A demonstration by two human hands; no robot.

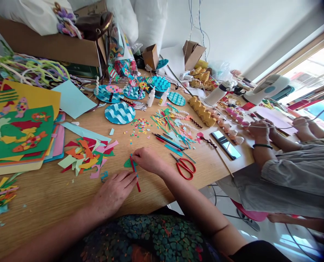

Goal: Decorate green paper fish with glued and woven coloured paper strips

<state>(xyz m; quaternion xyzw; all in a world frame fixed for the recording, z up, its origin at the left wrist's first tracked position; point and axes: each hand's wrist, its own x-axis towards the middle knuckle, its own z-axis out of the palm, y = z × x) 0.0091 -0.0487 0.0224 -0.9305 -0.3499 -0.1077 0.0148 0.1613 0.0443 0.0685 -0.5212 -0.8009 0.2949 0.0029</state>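
A narrow red paper strip [138,186] lies slantwise on the table, with a bit of blue along it. It crosses a small green paper fish [127,163], partly covered by my right hand. My left hand [113,193] rests flat, its fingertips on the strip's middle. At the strip's far end my right hand [146,159] is closed in a pinch; the fingertips are partly hidden. Curled blue paper scraps [104,176] lie beside my left fingers. Red-handled scissors [186,169] sit to the right of my right forearm, blades apart.
Colourful paper scraps [89,154] and stacked sheets [48,145] lie left. Pencils [168,141], thin strips [164,122] and glue bottles [151,97] stand or lie beyond my hands. A phone [225,145] is near the right edge, by another person's hands [260,131].
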